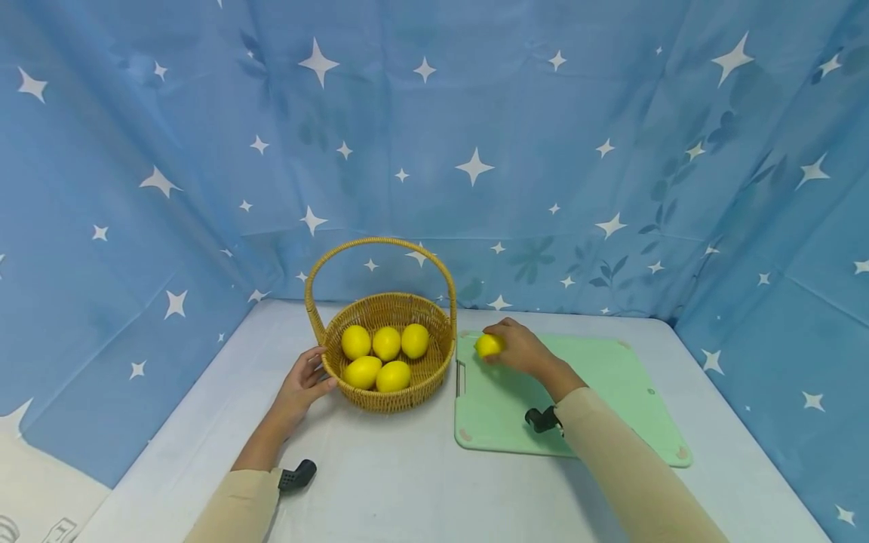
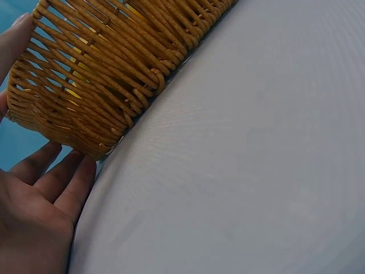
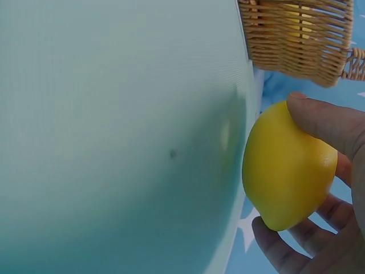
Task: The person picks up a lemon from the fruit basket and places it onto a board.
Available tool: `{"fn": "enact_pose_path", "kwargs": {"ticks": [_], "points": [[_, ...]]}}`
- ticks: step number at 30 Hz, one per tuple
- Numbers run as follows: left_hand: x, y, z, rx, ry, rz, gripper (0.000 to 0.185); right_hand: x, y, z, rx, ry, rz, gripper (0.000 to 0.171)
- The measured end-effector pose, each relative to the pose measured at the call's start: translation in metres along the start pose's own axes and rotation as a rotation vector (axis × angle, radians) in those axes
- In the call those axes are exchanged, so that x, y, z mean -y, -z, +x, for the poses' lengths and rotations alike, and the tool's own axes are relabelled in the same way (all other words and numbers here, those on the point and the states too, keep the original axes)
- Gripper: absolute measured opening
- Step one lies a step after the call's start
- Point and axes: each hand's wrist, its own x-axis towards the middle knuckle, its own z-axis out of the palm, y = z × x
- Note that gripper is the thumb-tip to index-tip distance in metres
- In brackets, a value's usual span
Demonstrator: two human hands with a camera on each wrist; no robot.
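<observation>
My right hand (image 1: 521,348) holds a yellow lemon (image 3: 288,168), thumb on one side and fingers on the other, just over the left part of a pale green cutting board (image 1: 611,400). To the left, a wicker basket (image 1: 387,403) with a tall arched handle stands on the table, several lemons (image 1: 363,372) inside it. My left hand (image 1: 299,388) rests against the basket's left side. In the left wrist view, fairly straight fingers (image 2: 77,182) touch the bottom of the basket's woven wall, and another digit lies by its rim.
The table (image 1: 380,475) has a white cover. A blue curtain with white stars (image 1: 475,166) hangs behind and at both sides. Dark camera mounts sit at the left wrist (image 1: 299,475) and the right wrist (image 1: 541,419).
</observation>
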Motion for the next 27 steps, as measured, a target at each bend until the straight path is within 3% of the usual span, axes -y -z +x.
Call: {"fn": "enact_pose_path", "kwargs": {"ticks": [12,27], "points": [[0.0009,0.0034,-0.0016,0.000,-0.006,0.016,0.066,-0.0068,-0.0081,0.0060,0.017,-0.007,0.016,0.061],[-0.0002,-0.0001,-0.0015,0.001,-0.011,0.017,0.066,-0.0049,-0.0021,0.0086,0.023,-0.011,0.009,0.064]]}}
